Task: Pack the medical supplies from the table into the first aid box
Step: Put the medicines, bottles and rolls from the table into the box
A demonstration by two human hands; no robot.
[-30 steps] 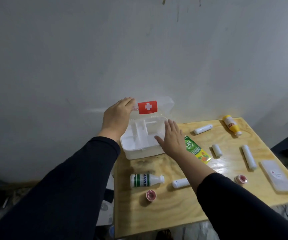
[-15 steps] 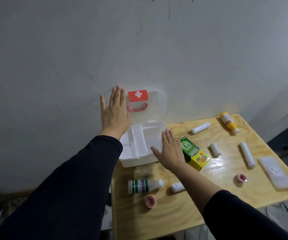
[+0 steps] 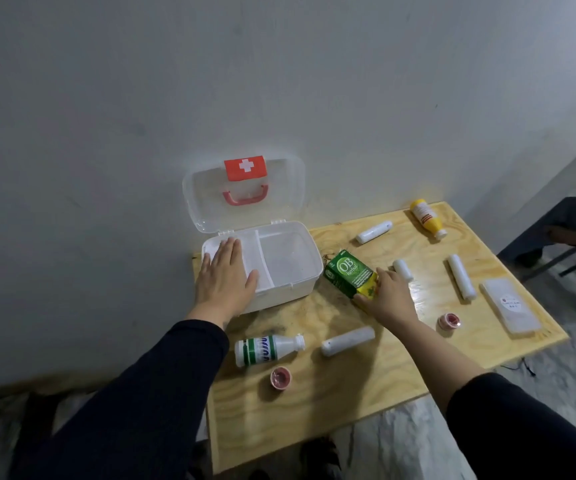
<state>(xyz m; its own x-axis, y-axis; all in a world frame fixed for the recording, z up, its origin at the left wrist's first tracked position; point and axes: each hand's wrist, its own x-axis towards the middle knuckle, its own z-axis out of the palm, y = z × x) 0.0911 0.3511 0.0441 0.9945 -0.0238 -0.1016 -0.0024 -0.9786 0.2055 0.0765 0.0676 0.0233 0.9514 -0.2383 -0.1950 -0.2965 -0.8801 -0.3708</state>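
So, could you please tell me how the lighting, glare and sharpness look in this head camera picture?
Head view: dim overall, with a bright glare patch on the table just beyond the right hand; soft shadows fall toward the camera from the white bottle and the first aid box; wide-angle bending curves the wall and table edges; small print on the green carton is blurred, though its large lettering reads clearly.

Plywood table (image 3: 348, 403) against bare grey wall (image 3: 279, 81)

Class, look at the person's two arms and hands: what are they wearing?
Both arms wear long, plain dark sleeves, pushed up short of the wrists. The left hand and right hand are bare: no gloves, and no rings or watch that I can see.
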